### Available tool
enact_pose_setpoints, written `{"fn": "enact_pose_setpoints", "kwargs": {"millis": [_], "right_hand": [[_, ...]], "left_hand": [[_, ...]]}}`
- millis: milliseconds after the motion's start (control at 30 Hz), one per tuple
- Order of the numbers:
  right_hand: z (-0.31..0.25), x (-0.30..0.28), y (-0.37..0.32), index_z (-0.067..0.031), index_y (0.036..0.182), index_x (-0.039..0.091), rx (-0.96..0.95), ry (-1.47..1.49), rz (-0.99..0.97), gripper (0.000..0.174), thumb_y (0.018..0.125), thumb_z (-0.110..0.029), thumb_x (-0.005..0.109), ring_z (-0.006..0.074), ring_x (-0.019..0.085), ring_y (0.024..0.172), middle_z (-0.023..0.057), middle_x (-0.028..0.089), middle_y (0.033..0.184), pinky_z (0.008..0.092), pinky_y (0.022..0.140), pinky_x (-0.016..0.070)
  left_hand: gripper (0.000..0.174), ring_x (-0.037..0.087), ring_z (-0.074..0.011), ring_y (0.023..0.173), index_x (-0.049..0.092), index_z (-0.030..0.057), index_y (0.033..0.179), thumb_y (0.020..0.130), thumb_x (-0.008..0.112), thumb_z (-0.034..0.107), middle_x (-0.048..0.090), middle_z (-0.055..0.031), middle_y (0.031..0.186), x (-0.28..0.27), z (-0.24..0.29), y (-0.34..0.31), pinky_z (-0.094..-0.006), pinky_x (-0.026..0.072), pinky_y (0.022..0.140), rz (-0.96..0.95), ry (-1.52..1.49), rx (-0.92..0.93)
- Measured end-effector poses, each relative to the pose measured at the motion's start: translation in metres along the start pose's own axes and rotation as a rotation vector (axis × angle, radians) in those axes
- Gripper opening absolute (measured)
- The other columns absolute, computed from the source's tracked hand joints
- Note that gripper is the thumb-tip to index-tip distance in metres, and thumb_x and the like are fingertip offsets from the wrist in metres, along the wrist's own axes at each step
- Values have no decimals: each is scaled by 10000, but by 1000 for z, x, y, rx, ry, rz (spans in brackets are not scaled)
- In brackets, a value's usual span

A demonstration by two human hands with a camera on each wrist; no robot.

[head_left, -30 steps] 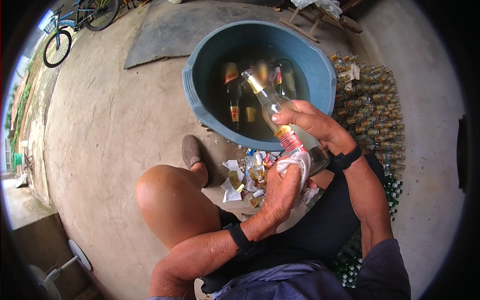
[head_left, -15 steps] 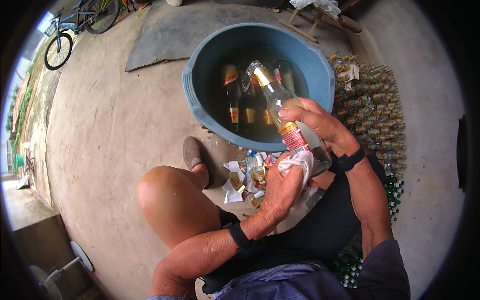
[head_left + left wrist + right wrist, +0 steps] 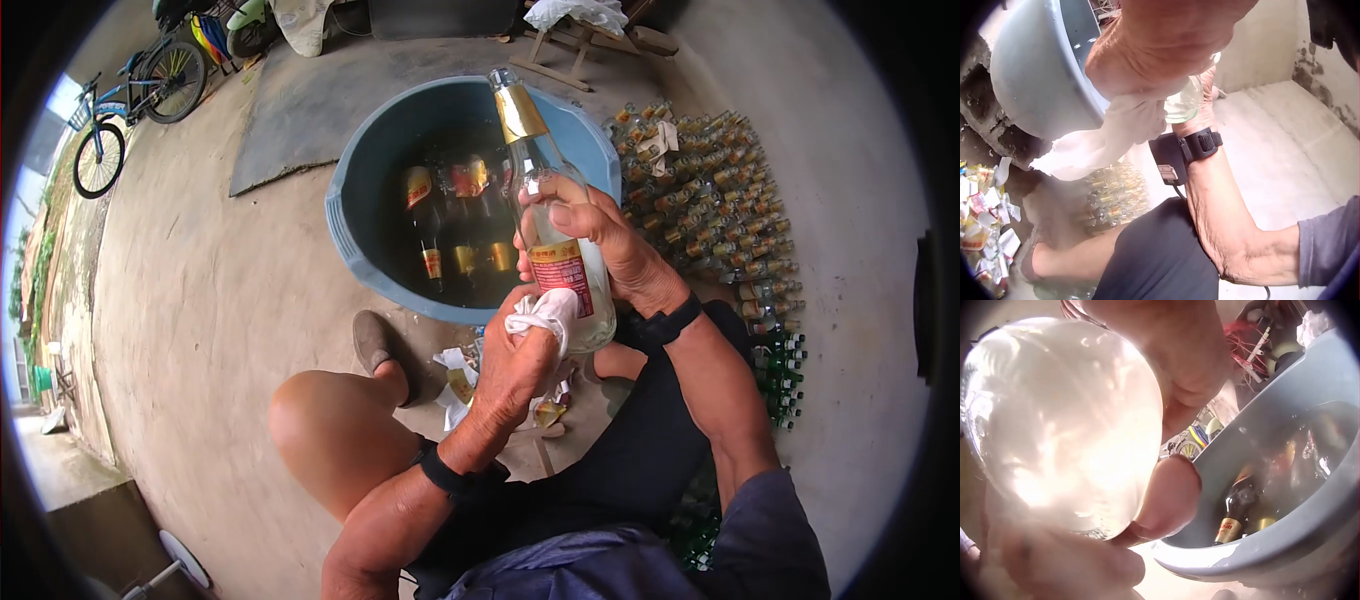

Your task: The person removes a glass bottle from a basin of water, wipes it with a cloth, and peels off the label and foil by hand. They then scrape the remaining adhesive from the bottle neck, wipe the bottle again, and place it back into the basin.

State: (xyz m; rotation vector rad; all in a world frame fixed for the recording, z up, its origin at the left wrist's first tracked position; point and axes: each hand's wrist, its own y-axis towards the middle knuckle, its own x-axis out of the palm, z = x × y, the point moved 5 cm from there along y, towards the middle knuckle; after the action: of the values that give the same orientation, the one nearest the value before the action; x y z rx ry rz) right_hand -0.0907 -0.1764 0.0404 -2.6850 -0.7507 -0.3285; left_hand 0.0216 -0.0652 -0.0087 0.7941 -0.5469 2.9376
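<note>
In the head view a clear glass bottle (image 3: 572, 265) with a gold neck band and a red-and-gold label slants upward over the tub's near rim. My right hand (image 3: 632, 258) grips its body, thumb across the front. A white cloth (image 3: 545, 318) is bunched in my left hand (image 3: 512, 365), pressed against the label's lower part. From the left wrist, the cloth (image 3: 1110, 140) hangs below the left hand (image 3: 1160, 50), close to the bottle's base. The bottle's round base (image 3: 1066, 425) fills much of the right wrist view, with fingers (image 3: 1172, 494) curled around it.
A blue tub (image 3: 350, 245) of murky water holds several labelled bottles (image 3: 425, 225). Rows of bottles (image 3: 715, 195) stand at the right, with green ones (image 3: 780, 375) nearer. Torn label scraps (image 3: 985, 219) lie before the tub. A bicycle (image 3: 130, 115) stands at the far left.
The bottle has become more upright and its label faces the head camera more. The cloth has moved from near the base onto the label. The head view has shifted, showing more at the back.
</note>
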Motion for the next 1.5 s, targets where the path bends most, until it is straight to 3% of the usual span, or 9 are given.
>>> {"fn": "enact_pose_setpoints", "kwargs": {"millis": [100,267,533,700,800,933,1033,1300,1500], "right_hand": [[-4,-2,-5,-4,1371,473,-56,23,-2,637,908,-367,715,273,711,930,187,645,1075,407,866,617],[-12,-4,-8,10,1362,469,-169,26,-16,633,915,-366,714,287,709,939,192,650,1078,411,885,607],[-21,-11,-18,-3,1363,476,-229,64,-2,603,929,-361,694,283,711,982,190,657,1097,414,922,589],[-26,-3,-29,33,1396,449,-249,-5,18,713,905,-417,702,271,680,1081,182,652,1125,395,1006,542],[-25,-2,-29,25,1233,522,-308,1,44,577,873,-376,728,218,674,994,125,660,1008,374,990,527],[-19,2,-31,17,1251,522,-328,43,25,614,844,-382,751,213,668,1037,120,668,1051,366,1035,497],[-18,6,-35,14,1279,511,-307,20,-1,586,865,-321,755,176,648,1069,96,668,1091,340,1024,496],[-14,14,-38,24,1338,498,-244,79,-54,638,878,-305,794,170,635,1098,92,653,1148,325,1022,499],[-34,9,-33,13,1341,533,-399,50,-45,576,944,-327,776,173,644,1096,97,662,1159,339,1007,512]], "left_hand": [[348,606,-75,841,644,12,1208,995,670,287,679,-20,971,5,12,2,-249,502,725,-41,3,41],[511,628,-118,1003,614,3,1329,995,608,390,684,-46,1138,3,8,11,-282,515,875,-143,-9,74],[561,621,-125,1071,594,-23,1366,1015,559,412,692,-64,1187,8,43,9,-279,501,914,-247,440,259],[660,593,-125,1120,542,-58,1463,976,615,381,669,-52,1259,11,42,16,-284,474,984,-236,194,84],[609,608,-126,1070,569,-4,1409,961,642,402,666,-36,1194,17,50,18,-285,489,941,-277,261,160],[609,615,-101,938,619,1,1337,884,745,390,675,2,1058,22,63,13,-266,510,843,-231,422,43],[579,632,-97,930,633,6,1301,856,790,344,695,-8,1051,23,60,15,-265,523,829,-235,400,95],[542,683,-107,936,646,4,1252,801,856,220,733,-33,1042,17,55,18,-285,561,843,-215,383,197],[539,693,-109,969,652,8,1229,766,887,152,751,-43,1065,21,58,13,-297,558,910,-155,525,279]]}}
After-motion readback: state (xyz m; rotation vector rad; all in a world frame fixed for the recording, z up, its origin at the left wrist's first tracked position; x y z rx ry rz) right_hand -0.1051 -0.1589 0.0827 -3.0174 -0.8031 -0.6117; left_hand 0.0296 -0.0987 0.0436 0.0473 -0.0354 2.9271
